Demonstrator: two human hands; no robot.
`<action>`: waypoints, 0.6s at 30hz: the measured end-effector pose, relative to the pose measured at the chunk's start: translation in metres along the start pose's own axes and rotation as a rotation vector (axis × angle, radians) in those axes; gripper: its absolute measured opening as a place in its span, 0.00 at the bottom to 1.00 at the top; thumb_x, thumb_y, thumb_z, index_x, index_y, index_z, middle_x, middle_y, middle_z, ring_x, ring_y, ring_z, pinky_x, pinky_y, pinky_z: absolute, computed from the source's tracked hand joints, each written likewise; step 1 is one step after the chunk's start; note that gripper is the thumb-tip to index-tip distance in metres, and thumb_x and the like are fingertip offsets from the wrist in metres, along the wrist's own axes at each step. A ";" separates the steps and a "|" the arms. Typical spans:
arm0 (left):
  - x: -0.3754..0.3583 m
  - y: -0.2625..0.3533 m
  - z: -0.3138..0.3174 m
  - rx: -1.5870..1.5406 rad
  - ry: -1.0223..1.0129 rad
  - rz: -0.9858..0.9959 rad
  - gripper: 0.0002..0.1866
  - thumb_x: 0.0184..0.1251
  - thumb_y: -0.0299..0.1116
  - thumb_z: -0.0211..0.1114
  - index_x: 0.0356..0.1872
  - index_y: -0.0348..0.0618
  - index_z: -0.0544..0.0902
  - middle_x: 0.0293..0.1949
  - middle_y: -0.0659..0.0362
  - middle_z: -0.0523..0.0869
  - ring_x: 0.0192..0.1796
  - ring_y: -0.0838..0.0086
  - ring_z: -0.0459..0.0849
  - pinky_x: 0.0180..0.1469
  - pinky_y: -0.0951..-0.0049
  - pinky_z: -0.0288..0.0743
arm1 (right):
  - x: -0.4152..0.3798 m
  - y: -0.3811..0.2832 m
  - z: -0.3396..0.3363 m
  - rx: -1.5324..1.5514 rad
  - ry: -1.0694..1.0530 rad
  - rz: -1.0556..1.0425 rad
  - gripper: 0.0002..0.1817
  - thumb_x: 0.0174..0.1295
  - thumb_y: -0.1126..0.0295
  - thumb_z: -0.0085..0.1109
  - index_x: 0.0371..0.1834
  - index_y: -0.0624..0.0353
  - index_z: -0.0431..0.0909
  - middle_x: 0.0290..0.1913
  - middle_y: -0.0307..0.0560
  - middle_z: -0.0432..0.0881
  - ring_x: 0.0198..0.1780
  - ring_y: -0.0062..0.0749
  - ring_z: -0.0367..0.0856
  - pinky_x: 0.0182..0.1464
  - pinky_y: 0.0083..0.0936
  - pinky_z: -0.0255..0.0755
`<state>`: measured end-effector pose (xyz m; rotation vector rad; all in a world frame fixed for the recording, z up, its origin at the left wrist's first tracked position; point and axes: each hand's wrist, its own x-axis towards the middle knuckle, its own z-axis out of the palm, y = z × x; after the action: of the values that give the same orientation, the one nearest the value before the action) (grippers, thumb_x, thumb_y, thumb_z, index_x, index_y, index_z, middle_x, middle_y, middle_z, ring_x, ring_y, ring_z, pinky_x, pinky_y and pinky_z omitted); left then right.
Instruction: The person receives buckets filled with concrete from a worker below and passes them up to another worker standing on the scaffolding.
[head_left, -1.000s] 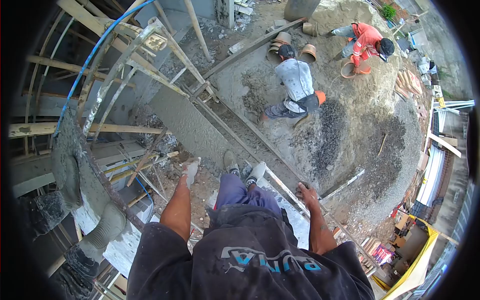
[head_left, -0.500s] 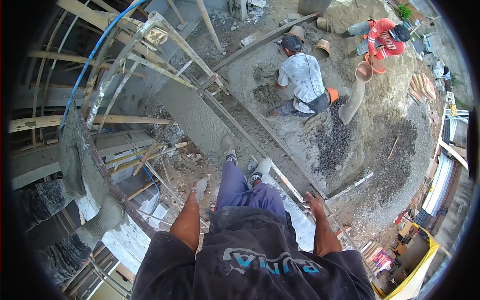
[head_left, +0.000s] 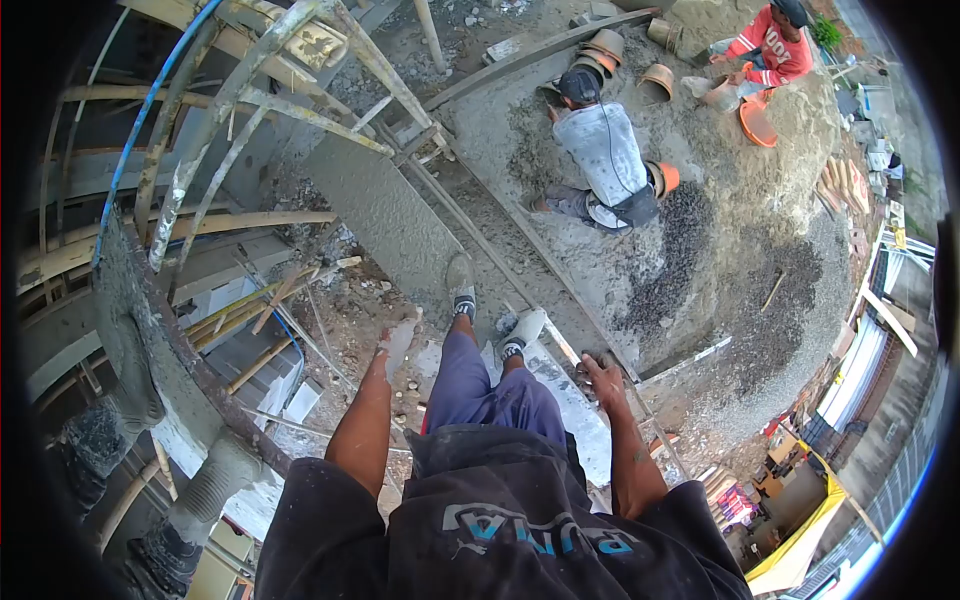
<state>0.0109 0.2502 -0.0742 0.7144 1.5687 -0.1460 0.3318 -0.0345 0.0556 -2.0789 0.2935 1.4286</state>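
My left hand (head_left: pixel 400 338) hangs beside my left knee, its fingers stretched down and coated in pale grey cement; nothing shows in it. On the other side, my right hand (head_left: pixel 604 381) reaches beside my right leg, fingers apart, right at the end of a narrow pale bar (head_left: pixel 560 346). Dark residue covers its fingertips. My left foot (head_left: pixel 461 283) stands at the end of a wet cement strip (head_left: pixel 375 215). The right foot (head_left: pixel 522 333) is on a pale ledge next to the bar.
A crouching person (head_left: pixel 605 150) works by stacked buckets (head_left: pixel 603 48). Another person in red (head_left: pixel 775 50) holds a bucket (head_left: pixel 722 94) near an orange tub (head_left: pixel 757 124). Gravel (head_left: pixel 770 310) lies right. Scaffold poles (head_left: pixel 225 110) and a person's cement-covered boots (head_left: pixel 215 480) are left.
The person in red has pulled the pouring bucket back, and the grey stream from it is gone. My right hand shows slightly higher and further left; the whole view has shifted a little.
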 end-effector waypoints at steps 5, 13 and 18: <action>0.010 -0.008 -0.019 -0.033 -0.007 0.045 0.13 0.66 0.43 0.62 0.47 0.52 0.80 0.37 0.68 0.84 0.34 0.81 0.81 0.32 0.77 0.71 | 0.020 -0.011 0.019 0.023 -0.062 -0.021 0.26 0.61 0.52 0.58 0.56 0.58 0.75 0.39 0.42 0.82 0.38 0.27 0.82 0.36 0.24 0.72; 0.023 -0.070 -0.043 0.083 0.053 -0.056 0.09 0.66 0.41 0.60 0.44 0.57 0.80 0.31 0.68 0.83 0.29 0.82 0.80 0.26 0.78 0.72 | 0.042 0.019 0.006 -0.065 -0.043 0.050 0.26 0.61 0.50 0.58 0.53 0.59 0.76 0.40 0.43 0.83 0.39 0.29 0.82 0.37 0.26 0.74; 0.060 -0.097 -0.043 -0.104 -0.103 0.008 0.09 0.66 0.41 0.61 0.44 0.57 0.81 0.30 0.70 0.82 0.30 0.84 0.79 0.28 0.77 0.72 | 0.046 0.037 0.013 -0.020 -0.051 0.146 0.22 0.63 0.52 0.57 0.50 0.58 0.75 0.41 0.43 0.82 0.39 0.29 0.81 0.39 0.28 0.73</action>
<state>-0.0739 0.2159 -0.1542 0.6220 1.4638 -0.0931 0.3222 -0.0499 -0.0020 -2.0695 0.4199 1.5727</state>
